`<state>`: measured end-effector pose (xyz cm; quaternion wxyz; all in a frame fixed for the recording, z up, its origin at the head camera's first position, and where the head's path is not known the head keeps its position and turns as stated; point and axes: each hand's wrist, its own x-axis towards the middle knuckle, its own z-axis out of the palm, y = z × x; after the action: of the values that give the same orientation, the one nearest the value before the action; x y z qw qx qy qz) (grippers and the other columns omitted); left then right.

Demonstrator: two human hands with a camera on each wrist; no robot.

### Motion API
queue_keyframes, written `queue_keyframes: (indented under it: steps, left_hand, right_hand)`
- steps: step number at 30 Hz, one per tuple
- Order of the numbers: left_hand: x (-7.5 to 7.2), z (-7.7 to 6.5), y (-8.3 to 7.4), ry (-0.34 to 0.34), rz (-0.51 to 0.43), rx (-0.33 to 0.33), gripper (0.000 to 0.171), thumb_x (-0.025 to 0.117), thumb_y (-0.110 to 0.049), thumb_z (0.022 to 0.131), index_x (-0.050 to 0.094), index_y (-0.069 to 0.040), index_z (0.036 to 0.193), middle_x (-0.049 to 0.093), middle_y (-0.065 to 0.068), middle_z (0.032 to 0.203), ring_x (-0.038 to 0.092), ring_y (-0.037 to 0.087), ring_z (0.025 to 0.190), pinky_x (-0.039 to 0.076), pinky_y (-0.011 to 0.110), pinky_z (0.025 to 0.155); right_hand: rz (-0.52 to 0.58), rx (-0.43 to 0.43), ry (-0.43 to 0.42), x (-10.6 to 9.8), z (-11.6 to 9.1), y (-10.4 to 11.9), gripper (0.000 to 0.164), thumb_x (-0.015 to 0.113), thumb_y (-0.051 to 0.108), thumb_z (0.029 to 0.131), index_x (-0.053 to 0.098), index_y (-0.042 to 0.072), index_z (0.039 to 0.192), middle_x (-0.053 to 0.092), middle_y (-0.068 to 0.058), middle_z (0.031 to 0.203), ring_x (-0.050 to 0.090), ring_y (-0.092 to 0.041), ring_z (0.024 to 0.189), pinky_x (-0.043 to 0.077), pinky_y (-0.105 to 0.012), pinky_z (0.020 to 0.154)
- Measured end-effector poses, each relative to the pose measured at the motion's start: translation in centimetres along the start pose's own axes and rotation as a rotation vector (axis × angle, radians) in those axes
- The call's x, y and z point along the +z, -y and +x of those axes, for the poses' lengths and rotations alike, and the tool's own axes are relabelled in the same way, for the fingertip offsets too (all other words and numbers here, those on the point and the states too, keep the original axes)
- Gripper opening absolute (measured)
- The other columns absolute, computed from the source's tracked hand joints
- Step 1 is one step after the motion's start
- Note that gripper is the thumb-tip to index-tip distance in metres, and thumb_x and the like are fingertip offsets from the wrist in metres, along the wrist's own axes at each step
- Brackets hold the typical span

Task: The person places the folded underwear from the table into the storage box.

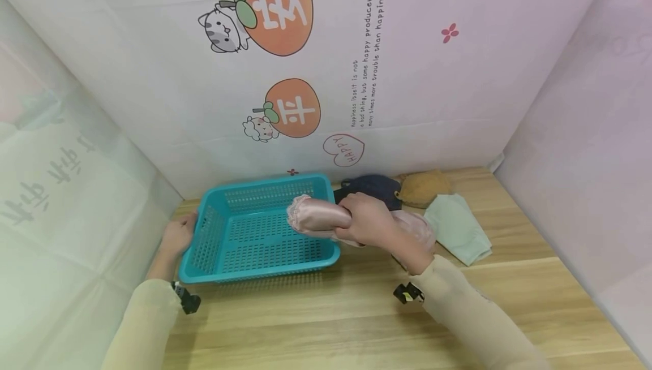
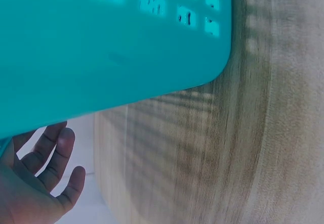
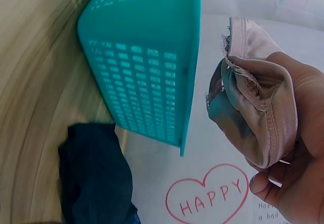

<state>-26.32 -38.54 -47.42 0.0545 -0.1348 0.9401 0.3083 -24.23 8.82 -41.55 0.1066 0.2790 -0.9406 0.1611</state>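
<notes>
A pale pink satin garment with lace trim [image 1: 318,215], folded into a bundle, is gripped by my right hand [image 1: 369,220] above the right side of the turquoise plastic basket [image 1: 260,276]. In the right wrist view, the garment's folded edges and stitched seam [image 3: 276,125] face the camera, beside the basket's perforated wall [image 3: 147,77]. My left hand [image 1: 178,234] holds the basket's left rim. The left wrist view shows several of its fingers [image 2: 53,166] loosely bent under the rim; its thumb is mostly hidden. No cloth shows inside the basket.
Right of the basket lie a dark navy cloth [image 1: 374,186], a mustard cloth [image 1: 425,188] and a pale mint folded cloth [image 1: 458,228]. More pink fabric [image 1: 415,226] shows behind my right wrist. Printed fabric walls [image 1: 407,76] enclose the wooden table [image 1: 305,325].
</notes>
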Motion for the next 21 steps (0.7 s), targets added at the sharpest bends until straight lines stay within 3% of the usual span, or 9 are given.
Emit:
queue_keyframes:
  steps: [7,14,21]
  left_hand:
    - [0.1,0.2,0.1,-0.003,0.012,-0.005,0.083,0.009,-0.059,0.104,0.036,0.006,0.149,0.041,0.037,0.147,0.04,0.055,0.136,0.04,0.064,0.107]
    - [0.1,0.0,0.1,0.005,0.0,-0.014,0.084,0.009,-0.06,0.104,0.035,0.006,0.15,0.041,0.037,0.147,0.041,0.055,0.135,0.042,0.064,0.105]
    - [0.1,-0.1,0.0,0.002,0.01,-0.013,0.08,0.01,-0.056,0.105,0.034,0.006,0.15,0.04,0.037,0.147,0.04,0.056,0.136,0.04,0.065,0.106]
  right_hand:
    - [-0.006,-0.041,-0.01,1.1,1.2,1.1,0.029,0.076,0.044,0.075,0.066,0.02,0.089,0.058,0.007,0.078,0.046,-0.011,0.067,0.039,-0.028,0.057]
    - [0.018,-0.085,-0.007,2.2,1.9,2.3,0.033,0.078,0.044,0.075,0.071,0.019,0.095,0.063,0.007,0.082,0.048,-0.011,0.071,0.042,-0.03,0.063]
    - [-0.065,-0.117,-0.013,3.3,2.7,3.1,0.031,0.076,0.047,0.077,0.07,0.02,0.093,0.063,0.006,0.081,0.048,-0.012,0.071,0.04,-0.034,0.068]
